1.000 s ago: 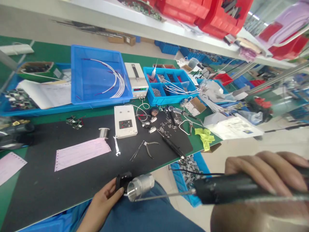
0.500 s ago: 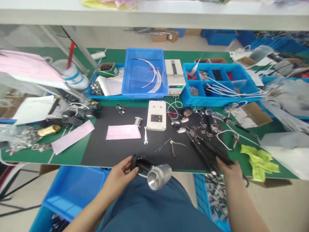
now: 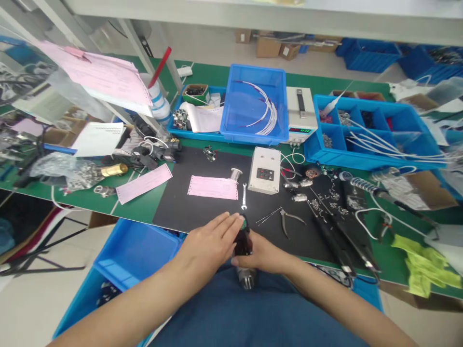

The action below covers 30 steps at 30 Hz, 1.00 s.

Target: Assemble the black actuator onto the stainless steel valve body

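At the lower middle of the frame we see a small black part with a silver metal cylinder [image 3: 246, 278] below it. Our left hand [image 3: 211, 244] lies on it with straight, loose fingers; our right hand [image 3: 263, 255] grasps it from the right.

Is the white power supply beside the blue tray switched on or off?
On. The power supply shows lit green digits on its front display, next to the blue tray.
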Each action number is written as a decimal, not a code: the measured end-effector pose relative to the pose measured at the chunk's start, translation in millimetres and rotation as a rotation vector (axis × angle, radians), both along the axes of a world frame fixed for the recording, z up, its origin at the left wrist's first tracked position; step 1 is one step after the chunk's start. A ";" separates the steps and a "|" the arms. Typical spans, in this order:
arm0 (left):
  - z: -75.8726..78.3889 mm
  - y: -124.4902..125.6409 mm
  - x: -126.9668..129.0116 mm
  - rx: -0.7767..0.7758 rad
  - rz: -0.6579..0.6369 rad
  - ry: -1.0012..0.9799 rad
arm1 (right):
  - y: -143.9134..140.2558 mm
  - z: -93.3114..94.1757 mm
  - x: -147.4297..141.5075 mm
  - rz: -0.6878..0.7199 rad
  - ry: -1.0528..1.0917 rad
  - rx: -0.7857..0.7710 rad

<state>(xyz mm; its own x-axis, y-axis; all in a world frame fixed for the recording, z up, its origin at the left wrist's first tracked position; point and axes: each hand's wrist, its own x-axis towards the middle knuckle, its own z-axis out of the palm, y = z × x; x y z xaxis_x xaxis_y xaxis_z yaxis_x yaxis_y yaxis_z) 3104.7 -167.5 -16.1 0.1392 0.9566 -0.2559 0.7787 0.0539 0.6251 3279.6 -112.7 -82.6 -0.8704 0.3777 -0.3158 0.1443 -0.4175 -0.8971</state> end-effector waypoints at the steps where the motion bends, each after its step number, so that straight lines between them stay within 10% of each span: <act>1: -3.2 -5.9 -5.4 0.017 0.055 -0.069 | -3.9 -1.4 -7.9 -0.027 -0.018 0.028; 7: -40.6 -41.7 -25.4 -0.176 0.500 -0.785 | -19.9 -4.4 -42.0 -0.015 -0.062 0.133; 11: -57.7 -50.3 -33.5 -0.218 0.637 -0.886 | -25.0 -10.8 -66.7 0.008 -0.143 0.117; 21: -79.8 -10.8 -70.6 -0.221 0.361 -0.468 | -35.4 -27.9 -100.8 -0.245 -0.381 0.207; 30: -86.4 0.1 -72.4 -0.334 0.324 -0.978 | -49.0 -45.1 -89.8 -0.417 -0.561 0.459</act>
<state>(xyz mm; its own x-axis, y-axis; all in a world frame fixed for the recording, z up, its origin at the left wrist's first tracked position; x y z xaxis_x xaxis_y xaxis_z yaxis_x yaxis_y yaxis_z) 3032.4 -167.4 -102.5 0.1777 0.8872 -0.4258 -0.1316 0.4502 0.8832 3189.7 -161.7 -127.7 -0.3904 0.8307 -0.3969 0.5349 -0.1461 -0.8322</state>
